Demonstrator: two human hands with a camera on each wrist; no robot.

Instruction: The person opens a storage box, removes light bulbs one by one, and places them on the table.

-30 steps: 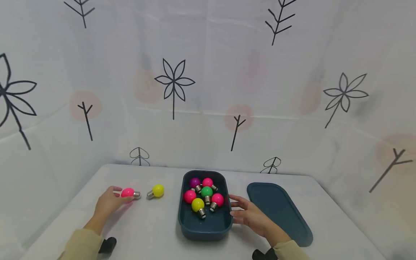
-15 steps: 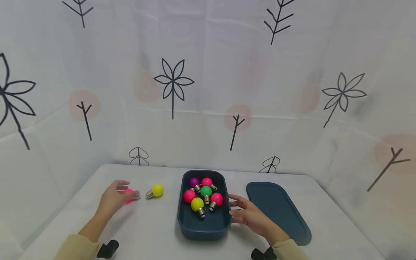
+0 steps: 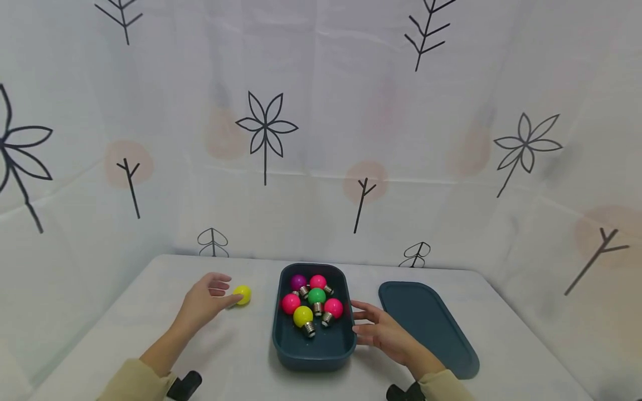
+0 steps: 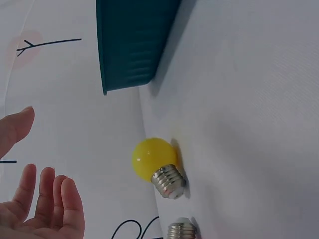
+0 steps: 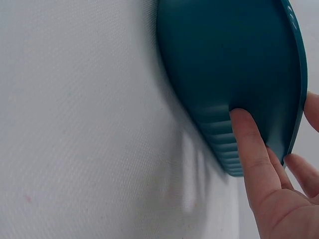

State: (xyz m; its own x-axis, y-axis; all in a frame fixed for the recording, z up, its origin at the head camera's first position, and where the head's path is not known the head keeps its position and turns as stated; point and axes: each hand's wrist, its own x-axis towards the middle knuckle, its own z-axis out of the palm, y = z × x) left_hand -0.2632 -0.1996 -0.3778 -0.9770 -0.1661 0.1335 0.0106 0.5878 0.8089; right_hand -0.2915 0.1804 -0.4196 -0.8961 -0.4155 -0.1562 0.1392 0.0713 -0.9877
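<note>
My left hand (image 3: 203, 303) hovers over the table with its fingers extended and nothing in them. Beyond the thumb lies a yellow light bulb (image 4: 153, 158), its metal screw base toward the hand side. The screw base of another bulb (image 4: 182, 229) shows at the bottom of the left wrist view; in the head view the hand hides that bulb. A dark teal bin (image 3: 316, 359) stands in the middle, holding several pink, yellow, green and purple bulbs. On its right side rests my right hand (image 3: 386, 334), with extended fingers (image 5: 244, 129) touching the outer wall and rim.
A flat dark teal lid (image 3: 431, 328) lies on the white table (image 3: 241, 356) to the right of the bin, partly behind the right forearm. A white patterned curtain (image 3: 311, 211) closes off the back and sides.
My left hand has moved away from the pink bulb, rightward toward the loose yellow bulb, and now covers the pink one in the head view. The right hand has stayed at the bin.
</note>
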